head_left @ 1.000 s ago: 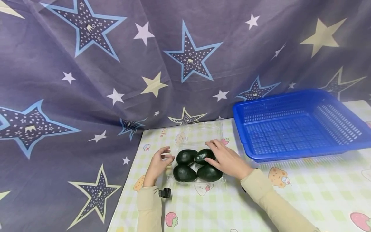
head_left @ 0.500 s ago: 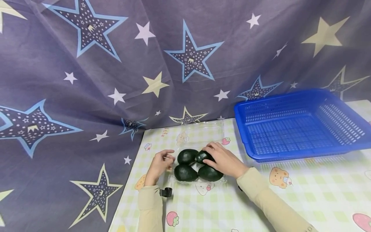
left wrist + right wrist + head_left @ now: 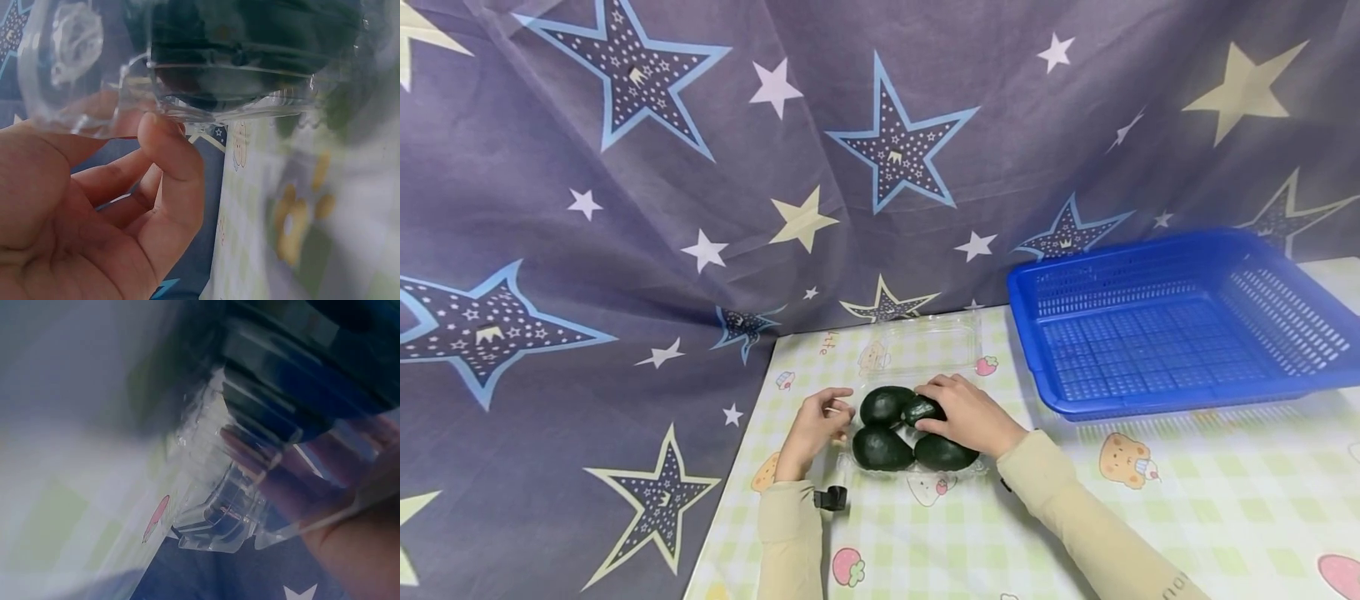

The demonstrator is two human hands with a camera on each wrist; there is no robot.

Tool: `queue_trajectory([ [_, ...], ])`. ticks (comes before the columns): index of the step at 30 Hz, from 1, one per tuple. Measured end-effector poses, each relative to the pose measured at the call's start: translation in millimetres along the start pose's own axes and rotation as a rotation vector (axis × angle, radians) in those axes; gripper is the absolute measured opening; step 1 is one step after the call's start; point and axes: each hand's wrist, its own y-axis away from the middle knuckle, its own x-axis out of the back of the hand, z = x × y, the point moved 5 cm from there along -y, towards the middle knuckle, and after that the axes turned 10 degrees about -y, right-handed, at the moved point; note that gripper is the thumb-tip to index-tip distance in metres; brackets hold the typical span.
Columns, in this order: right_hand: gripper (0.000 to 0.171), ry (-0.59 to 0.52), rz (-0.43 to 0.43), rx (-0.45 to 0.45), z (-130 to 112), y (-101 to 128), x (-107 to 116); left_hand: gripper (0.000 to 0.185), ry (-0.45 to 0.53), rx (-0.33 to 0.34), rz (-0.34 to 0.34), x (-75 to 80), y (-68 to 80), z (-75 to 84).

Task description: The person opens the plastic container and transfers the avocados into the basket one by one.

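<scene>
Several dark green avocados sit in a clear plastic container (image 3: pixel 910 472) with its clear lid (image 3: pixel 928 346) folded open toward the back. My right hand (image 3: pixel 973 417) grips the back-right avocado (image 3: pixel 917 410) from above, thumb at its near side and fingers over its far side. Beside it are the back-left avocado (image 3: pixel 883 406), front-left avocado (image 3: pixel 882 448) and front-right avocado (image 3: pixel 946 452). At the container's left edge is my left hand (image 3: pixel 811 427), fingers loosely bent. In the left wrist view its fingertips (image 3: pixel 159 128) are right at the clear rim.
A blue perforated basket (image 3: pixel 1150 400) stands to the right on the checked tablecloth (image 3: pixel 1000 533). Behind the table hangs a dark curtain (image 3: pixel 1045 117) with stars. The table's left edge runs beside my left forearm.
My right hand has shifted left with the back-right avocado, closer to the back-left one. My left hand's fingers have come slightly nearer the container's edge.
</scene>
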Motion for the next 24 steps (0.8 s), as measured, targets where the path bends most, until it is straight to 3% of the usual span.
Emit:
queue_trajectory([
  [18,0.044,-0.006,-0.001,0.003,1.1,2.8,1.7,0.043,0.017,-0.008,-0.002,-1.9,-0.1,-1.0],
  [24,0.043,-0.017,0.023,0.044,-2.3,2.0,6.0,0.042,0.020,-0.009,-0.002,-0.1,0.3,-1.0],
])
